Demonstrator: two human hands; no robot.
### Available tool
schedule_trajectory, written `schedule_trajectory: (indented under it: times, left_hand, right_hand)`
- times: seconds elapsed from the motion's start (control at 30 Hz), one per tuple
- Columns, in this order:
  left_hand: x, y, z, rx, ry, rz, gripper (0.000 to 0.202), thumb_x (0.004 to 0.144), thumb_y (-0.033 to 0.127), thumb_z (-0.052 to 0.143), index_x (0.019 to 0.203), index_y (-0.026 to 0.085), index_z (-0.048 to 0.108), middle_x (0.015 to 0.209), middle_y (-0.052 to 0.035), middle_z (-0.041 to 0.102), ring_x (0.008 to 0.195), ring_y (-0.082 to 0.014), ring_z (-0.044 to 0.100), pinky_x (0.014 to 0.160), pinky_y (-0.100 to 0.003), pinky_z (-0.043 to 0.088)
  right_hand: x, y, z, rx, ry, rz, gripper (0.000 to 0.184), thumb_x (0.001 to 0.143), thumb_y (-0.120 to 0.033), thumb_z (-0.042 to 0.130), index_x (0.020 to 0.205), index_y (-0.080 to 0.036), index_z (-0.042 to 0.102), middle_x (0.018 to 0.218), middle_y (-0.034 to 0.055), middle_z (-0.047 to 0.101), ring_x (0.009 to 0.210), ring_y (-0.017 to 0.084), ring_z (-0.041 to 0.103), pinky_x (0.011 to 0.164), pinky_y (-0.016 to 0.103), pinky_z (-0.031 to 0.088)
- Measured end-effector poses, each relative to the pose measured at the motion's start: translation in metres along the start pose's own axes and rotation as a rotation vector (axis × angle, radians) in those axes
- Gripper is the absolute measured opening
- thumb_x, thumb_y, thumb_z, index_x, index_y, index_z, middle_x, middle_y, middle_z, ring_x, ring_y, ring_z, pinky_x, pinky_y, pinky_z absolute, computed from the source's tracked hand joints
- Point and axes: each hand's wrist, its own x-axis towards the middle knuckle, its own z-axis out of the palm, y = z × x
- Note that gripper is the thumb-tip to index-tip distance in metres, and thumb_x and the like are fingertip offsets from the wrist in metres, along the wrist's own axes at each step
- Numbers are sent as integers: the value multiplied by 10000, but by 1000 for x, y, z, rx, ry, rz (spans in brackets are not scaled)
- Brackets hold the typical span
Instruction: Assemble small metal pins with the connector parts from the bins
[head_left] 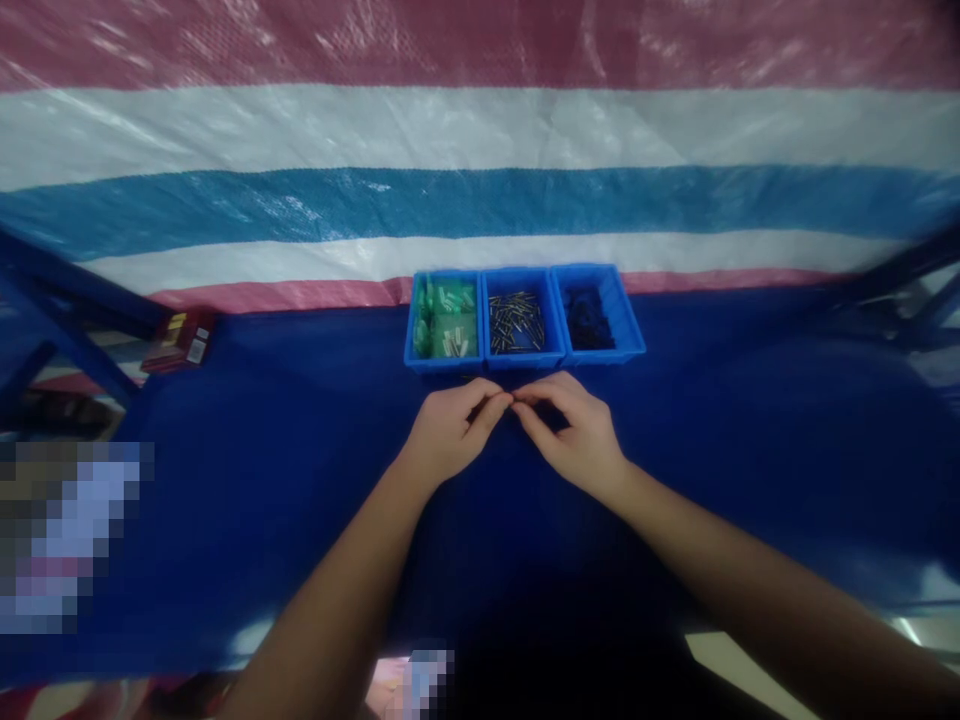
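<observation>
My left hand (459,425) and my right hand (576,428) meet fingertip to fingertip in front of the blue bins. Each is pinched closed, thumb against forefinger. Whatever sits between the fingertips is too small and covered to make out. Just beyond my hands stand three blue plastic bins side by side. In the left bin (411,345) lie green bags with small pale cylindrical pieces. Many slim metal, pointed pieces (517,322) fill the middle bin (556,318). The right bin (626,310) contains dark pieces (587,318) whose shape is unclear.
The bins rest on a dark blue table (300,450). At its back left is a dark red box (180,340) with a white label. Behind hangs a striped red, white and blue sheet (480,200). Blue frame bars (82,350) rise at the left side.
</observation>
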Motion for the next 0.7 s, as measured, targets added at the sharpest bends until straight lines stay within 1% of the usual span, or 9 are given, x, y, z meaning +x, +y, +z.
schedule_trajectory:
  times: [0.07,0.13,0.23,0.37,0.43,0.53,0.63,0.7]
  left_hand:
    - [0,0,1,-9,25,8,133,958,311,619,984,194,677,702,44,659,583,-69,598,595,-183,445]
    - [-1,0,3,-20,48,13,147,941,302,643,1047,204,672,658,63,626,550,-61,574,590,-175,448]
    - [0,-1,3,-12,43,11,112,959,290,615,993,200,670,646,63,619,526,-55,549,560,-172,428]
    - [0,-1,1,12,12,-1,182,981,319,578,896,183,664,695,33,660,575,-71,591,569,-191,429]
    - [-1,0,1,-6,8,-10,150,968,321,599,953,189,669,692,40,657,578,-71,596,581,-188,440]
    - [-1,0,2,-24,14,-15,140,952,295,621,1048,201,661,648,65,621,540,-59,568,575,-174,437]
    - [0,-1,2,0,8,1,124,972,289,588,971,192,664,663,55,629,542,-57,562,556,-175,418]
    - [0,-1,1,29,-3,17,175,984,303,570,893,183,660,663,46,630,546,-62,562,546,-185,405]
  right_hand:
    - [0,0,0,-6,8,2,95,917,-153,650,960,-217,706,884,46,736,817,181,669,723,334,563]
    - [0,1,-1,-12,14,6,102,913,-147,650,964,-214,708,883,50,735,819,185,671,710,333,563]
    - [0,0,-1,-5,13,-1,102,911,-148,658,966,-216,711,894,47,742,828,185,672,719,334,565]
    - [0,-1,0,5,11,-24,94,914,-148,664,961,-213,713,900,45,748,838,182,675,763,345,568]
    - [0,-1,0,-1,19,-25,96,912,-140,663,959,-207,713,896,49,748,834,183,676,753,344,569]
    - [0,-1,-1,-14,31,-31,103,908,-132,663,960,-205,714,898,56,751,834,188,680,748,348,571]
    - [0,-1,-1,-22,22,-64,109,913,-138,662,973,-214,711,916,53,756,848,193,683,780,367,572]
    - [-1,-1,0,-22,16,-82,116,919,-140,657,987,-220,707,926,51,757,854,194,684,791,376,572]
